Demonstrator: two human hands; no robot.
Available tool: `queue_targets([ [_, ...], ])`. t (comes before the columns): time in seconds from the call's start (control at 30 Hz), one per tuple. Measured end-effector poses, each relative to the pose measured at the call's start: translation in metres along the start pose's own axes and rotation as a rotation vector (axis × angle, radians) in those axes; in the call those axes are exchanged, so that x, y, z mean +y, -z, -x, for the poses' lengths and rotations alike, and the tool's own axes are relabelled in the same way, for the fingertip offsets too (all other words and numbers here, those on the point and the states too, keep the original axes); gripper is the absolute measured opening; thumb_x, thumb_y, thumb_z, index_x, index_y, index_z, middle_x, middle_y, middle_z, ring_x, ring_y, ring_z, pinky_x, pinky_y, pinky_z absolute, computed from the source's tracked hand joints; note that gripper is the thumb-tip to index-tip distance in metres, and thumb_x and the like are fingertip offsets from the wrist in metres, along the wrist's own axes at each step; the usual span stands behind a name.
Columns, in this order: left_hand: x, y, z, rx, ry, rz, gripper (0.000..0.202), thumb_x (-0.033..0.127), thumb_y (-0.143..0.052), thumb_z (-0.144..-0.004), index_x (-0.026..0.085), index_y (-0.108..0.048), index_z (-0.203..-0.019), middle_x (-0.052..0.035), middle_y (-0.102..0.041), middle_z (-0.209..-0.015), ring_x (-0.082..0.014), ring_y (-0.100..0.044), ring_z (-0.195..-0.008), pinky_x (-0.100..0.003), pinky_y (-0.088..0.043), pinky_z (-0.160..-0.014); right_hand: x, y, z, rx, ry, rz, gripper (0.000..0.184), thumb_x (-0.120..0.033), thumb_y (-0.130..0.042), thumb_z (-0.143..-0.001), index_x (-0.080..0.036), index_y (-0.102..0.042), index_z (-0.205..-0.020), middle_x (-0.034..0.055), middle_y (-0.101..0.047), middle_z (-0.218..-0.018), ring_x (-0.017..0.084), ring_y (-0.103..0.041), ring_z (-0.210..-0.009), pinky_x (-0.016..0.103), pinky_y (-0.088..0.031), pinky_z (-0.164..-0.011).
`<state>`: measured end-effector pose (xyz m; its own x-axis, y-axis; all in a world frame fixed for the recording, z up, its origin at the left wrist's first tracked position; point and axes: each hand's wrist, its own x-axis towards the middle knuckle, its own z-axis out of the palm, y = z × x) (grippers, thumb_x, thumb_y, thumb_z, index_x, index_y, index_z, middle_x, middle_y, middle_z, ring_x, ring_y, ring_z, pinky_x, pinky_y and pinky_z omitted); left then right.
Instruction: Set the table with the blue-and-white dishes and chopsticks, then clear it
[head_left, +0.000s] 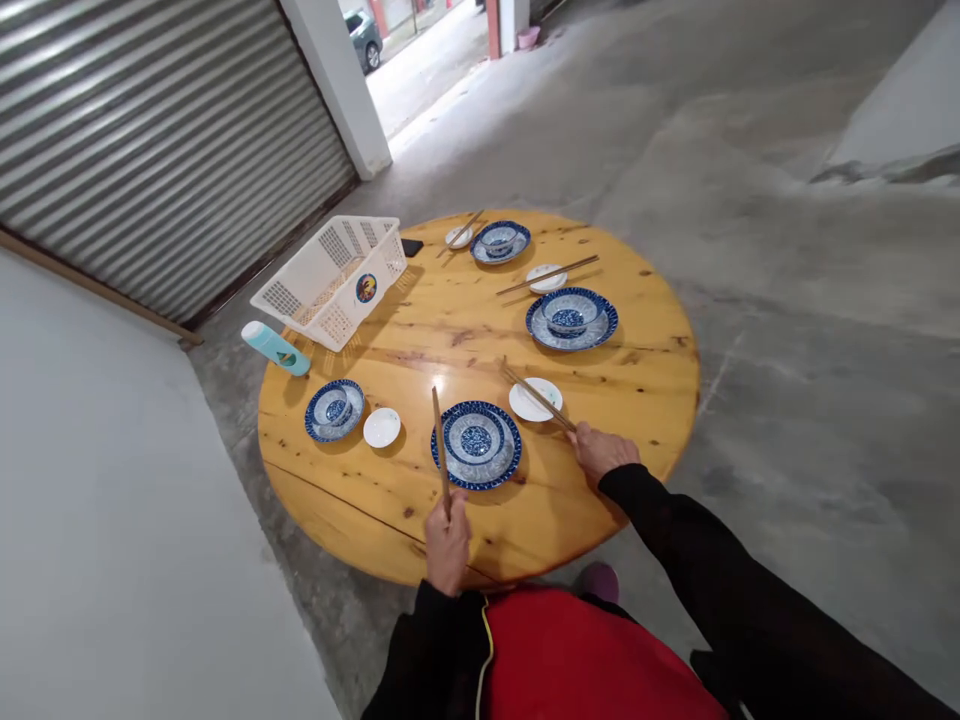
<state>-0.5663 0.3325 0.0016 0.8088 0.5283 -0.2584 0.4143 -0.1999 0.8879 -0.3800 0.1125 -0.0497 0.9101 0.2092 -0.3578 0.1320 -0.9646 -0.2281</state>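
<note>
My left hand [448, 540] is closed round a pair of wooden chopsticks [440, 445] that point away from me, left of a blue-patterned plate with a bowl [475, 443]. My right hand [602, 452] is closed on the near end of a second pair of chopsticks [537, 397], which lie across a small white saucer [535, 400] right of that plate. Everything rests on a round wooden table [645, 380].
Three more blue plate-and-bowl sets [334, 409] [571, 318] [500, 241] stand round the table, with white saucers [382, 427] [546, 279] and chopsticks [547, 274]. A white plastic basket [334, 278] and a turquoise bottle [274, 348] sit at the left edge. A roller shutter [150, 130] stands behind.
</note>
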Motion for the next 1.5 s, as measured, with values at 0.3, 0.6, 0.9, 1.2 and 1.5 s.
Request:
queue_targets([
  [0.3,0.083,-0.182,0.032,-0.288,0.104,0.521,0.062,0.067,-0.07,-0.079,0.009,-0.076,-0.102,-0.014,-0.074,-0.098,-0.0166,-0.063,-0.083,-0.026,-0.046,-0.072,0.09,0.0,0.103,0.185,0.285,-0.823,0.041,-0.049,-0.027,-0.1,-0.024,-0.053,-0.082,0.0006,-0.058,-0.059,0.018,-0.06,-0.054,0.03,-0.047,-0.059],
  [0.6,0.119,-0.274,0.076,-0.744,0.106,0.594,0.067,0.073,-0.066,-0.081,0.012,-0.074,-0.108,-0.0147,-0.076,-0.103,-0.021,-0.069,-0.089,-0.027,-0.05,-0.074,0.149,0.016,0.146,0.378,0.143,-0.909,0.051,-0.054,-0.031,-0.098,-0.017,-0.061,-0.116,0.0044,-0.065,-0.067,0.022,-0.062,-0.052,0.033,-0.047,-0.052],
  [0.9,0.136,-0.311,0.066,-0.833,0.114,0.606,0.068,0.077,-0.064,-0.079,0.01,-0.069,-0.094,-0.012,-0.075,-0.083,-0.0099,-0.054,-0.051,-0.021,-0.038,-0.047,0.182,0.023,0.13,0.315,0.147,-0.81,0.064,-0.054,-0.025,-0.101,-0.011,-0.054,-0.138,0.0099,-0.07,-0.072,0.027,-0.067,-0.055,0.038,-0.049,-0.051],
  [1.2,0.153,-0.355,0.006,-0.893,0.216,0.646,0.072,0.08,-0.061,-0.078,0.011,-0.069,-0.098,-0.0107,-0.074,-0.084,-0.0078,-0.05,-0.037,-0.02,-0.033,-0.034,0.222,0.048,0.058,0.003,0.213,-0.911,0.054,-0.055,-0.035,-0.099,-0.016,-0.052,-0.132,0.0017,-0.062,-0.064,0.021,-0.061,-0.051,0.035,-0.051,-0.051],
  [1.5,0.168,-0.369,-0.048,-0.757,0.233,0.607,0.082,0.086,-0.05,-0.08,0.01,-0.07,-0.106,-0.0136,-0.074,-0.091,-0.0054,-0.048,-0.04,-0.019,-0.033,-0.037,0.234,0.096,-0.024,-0.383,0.394,-0.814,0.052,-0.058,-0.031,-0.099,-0.016,-0.054,-0.119,0.0043,-0.064,-0.069,0.02,-0.061,-0.054,0.035,-0.053,-0.054],
])
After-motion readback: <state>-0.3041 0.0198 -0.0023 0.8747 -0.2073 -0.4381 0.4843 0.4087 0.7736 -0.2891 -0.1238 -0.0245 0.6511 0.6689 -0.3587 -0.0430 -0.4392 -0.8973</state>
